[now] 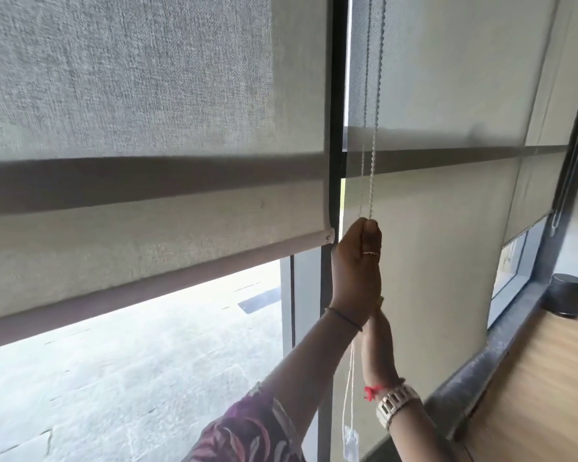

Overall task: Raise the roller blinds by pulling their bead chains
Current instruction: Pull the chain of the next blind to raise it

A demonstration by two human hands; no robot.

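Note:
Two grey roller blinds hang side by side. The left blind is partly raised, its bottom bar above bare glass. The right blind hangs lower, down behind my arms. A white bead chain runs down at the right blind's left edge. My left hand is closed around it at about the height of the left blind's bar. My right hand sits just under the left wrist, its fingers hidden. Below the hands the chain loop hangs to a clear plastic tag.
A dark window post separates the blinds. A dark stone sill runs along the right, with a wooden surface beside it. A dark round object stands there. Another chain hangs at the far right frame.

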